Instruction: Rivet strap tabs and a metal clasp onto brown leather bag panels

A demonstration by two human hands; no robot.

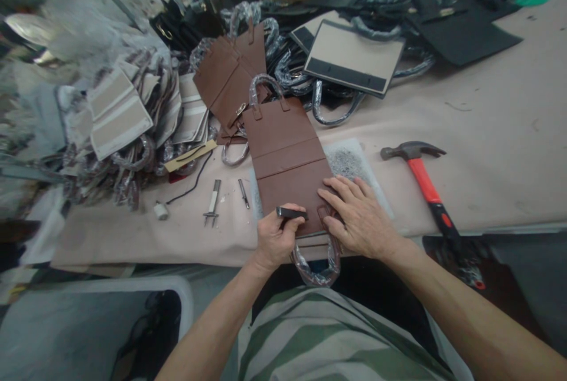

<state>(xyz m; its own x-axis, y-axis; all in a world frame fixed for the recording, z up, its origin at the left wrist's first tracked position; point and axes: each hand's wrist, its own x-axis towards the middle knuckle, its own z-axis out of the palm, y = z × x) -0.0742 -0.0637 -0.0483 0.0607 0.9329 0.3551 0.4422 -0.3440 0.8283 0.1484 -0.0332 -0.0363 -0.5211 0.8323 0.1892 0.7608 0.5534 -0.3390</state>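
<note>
A brown leather bag panel (287, 156) lies unfolded before me, with a plastic-wrapped handle (266, 81) at its far end. Another wrapped handle (318, 277) hangs over the table edge at the near end. My left hand (275, 236) is closed round a short black bar (291, 213), resting over the panel's near part; the bar's exact kind is unclear. With fingers spread, my right hand (361, 215) lies on the panel's near right side, beside a handle tab. Under the panel is a pale slab (361, 162) with a dark, worn patch.
A claw hammer (425, 180) lies right, its grip past the table edge. Left are a caliper-like metal tool (213, 204), a small pen-like tool (243, 193) and a yellow strip (190, 155). Bag pieces (119, 109) pile up left; black panels (465, 20) lie behind.
</note>
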